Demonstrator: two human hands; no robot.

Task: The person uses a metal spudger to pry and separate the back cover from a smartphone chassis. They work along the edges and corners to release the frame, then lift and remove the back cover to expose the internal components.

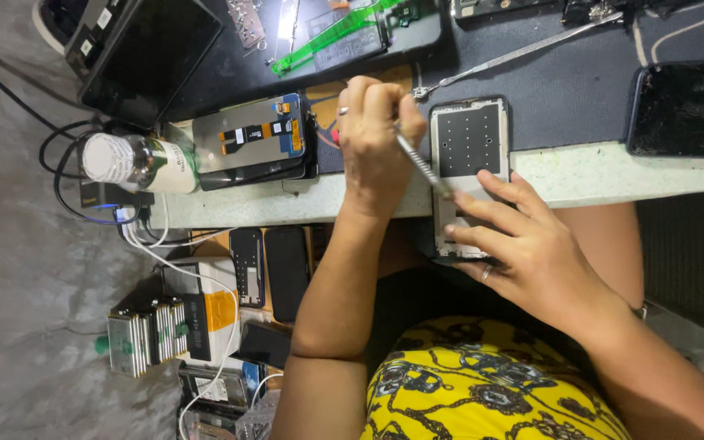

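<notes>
Left hand point(376, 138) grips tweezers point(421, 167) slanting onto upright phone frame point(468, 155); right hand point(531, 244) fingers pin it.

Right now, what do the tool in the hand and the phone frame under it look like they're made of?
The thin tool in the left hand looks like bare metal: silvery, glinting. The phone frame, steadied by the right hand, looks like grey metal or plastic with a matte black panel; hard to tell which.

Opened phone frame point(468, 163) overhangs the near edge of the workbench point(596, 175). Right hand point(531, 253) lies on its near end. Left hand point(375, 143) sits just left of it, holding a metal tool point(421, 165) tipped onto the frame. Detached screen panel point(250, 138) further left, then a bottle point(136, 163) on its side. Phones point(275, 269) on the shelf below.
</notes>
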